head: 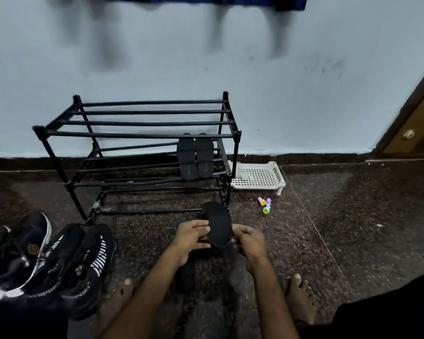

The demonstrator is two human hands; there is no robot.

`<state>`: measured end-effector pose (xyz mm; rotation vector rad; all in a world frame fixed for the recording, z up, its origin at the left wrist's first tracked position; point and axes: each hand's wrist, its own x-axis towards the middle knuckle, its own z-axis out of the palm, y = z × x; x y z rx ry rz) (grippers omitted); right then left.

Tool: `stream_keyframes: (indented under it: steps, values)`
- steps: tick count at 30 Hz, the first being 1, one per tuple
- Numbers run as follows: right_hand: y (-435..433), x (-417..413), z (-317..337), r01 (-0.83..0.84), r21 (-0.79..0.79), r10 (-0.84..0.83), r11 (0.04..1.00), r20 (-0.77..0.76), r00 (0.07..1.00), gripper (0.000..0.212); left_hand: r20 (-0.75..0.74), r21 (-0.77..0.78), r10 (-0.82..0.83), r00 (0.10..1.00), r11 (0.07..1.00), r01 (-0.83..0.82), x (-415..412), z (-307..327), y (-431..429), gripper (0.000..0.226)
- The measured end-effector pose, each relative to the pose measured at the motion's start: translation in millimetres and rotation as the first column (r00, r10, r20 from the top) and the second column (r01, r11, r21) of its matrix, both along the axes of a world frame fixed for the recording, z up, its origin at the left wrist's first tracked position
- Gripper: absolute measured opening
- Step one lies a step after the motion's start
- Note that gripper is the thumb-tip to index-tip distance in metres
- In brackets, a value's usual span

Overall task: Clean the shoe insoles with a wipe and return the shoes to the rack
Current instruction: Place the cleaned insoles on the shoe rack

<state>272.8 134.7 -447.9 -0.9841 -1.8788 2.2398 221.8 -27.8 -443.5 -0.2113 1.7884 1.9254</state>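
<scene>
While both hands hold it up above the speckled granite floor [328, 228], the black insole [218, 226] stands nearly upright, its rounded end uppermost, its face matte, dark and plain. It sits just in front of the black shoe rack [142, 134], near the rack's lower right leg. Two more dark insoles [195, 157] lean side by side on the rack's middle bars.

Beneath the wrists lies a dark shoe [185, 275], blurred and mostly covered by the forearms, so its shape is hard to read. The insole's lower end is hidden behind the fingers, and what the palms may hold behind it cannot be seen. At the left, black sneakers [83, 263] with white stripes stand together, partly cut off by dark cloth.

The left hand [190, 237] pinches the insole's left edge, its fingers lying across the face. The right hand [249, 241] curls its fingers around the lower right edge, gripping it.
</scene>
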Motion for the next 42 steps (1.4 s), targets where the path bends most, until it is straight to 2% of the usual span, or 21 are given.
stream_keyframes:
  steps: [7, 11, 18, 24, 31, 37, 42]
  values:
    - [-38.4, -0.1, 72.9, -0.046, -0.034, 0.04, 0.998, -0.178, 0.983, 0.014, -0.166, 0.058, 0.054, 0.985, 0.997, -0.045, 12.0, 73.0, -38.1, 0.017]
    - [-65.1, -13.0, 99.1, -0.129, -0.041, 0.115, 0.991, -0.239, 0.964, 0.015, -0.234, 0.075, 0.102, 0.967, 0.993, -0.087, 10.5, 101.4, -71.6, 0.016]
    - [-111.2, -75.9, 125.5, -0.322, 0.023, 0.318, 0.946, -0.242, 0.917, 0.018, -0.3, 0.016, 0.142, 0.943, 0.99, -0.143, -15.6, 108.8, -131.5, 0.017]
    - [-129.8, -138.9, 121.5, -0.407, 0.133, 0.424, 0.904, -0.153, 0.893, 0.025, -0.28, -0.007, 0.188, 0.941, 0.98, -0.197, -51.9, 94.7, -151.4, 0.017]
    - [-131.0, -221.0, 85.6, -0.371, 0.219, 0.395, 0.903, -0.077, 0.916, 0.02, -0.245, -0.039, 0.222, 0.944, 0.97, -0.238, -122.8, 62.8, -148.6, 0.018]
    - [-123.8, -295.2, 49.8, -0.278, 0.301, 0.299, 0.912, -0.028, 0.954, 0.026, -0.292, -0.166, 0.229, 0.929, 0.944, -0.285, -194.4, 30.6, -128.5, 0.024]
    - [-123.1, -327.2, 22.9, -0.199, 0.308, 0.208, 0.93, 0.003, 0.978, 0.033, -0.318, -0.271, 0.215, 0.924, 0.913, -0.306, -224.3, 5.7, -120.2, 0.022]
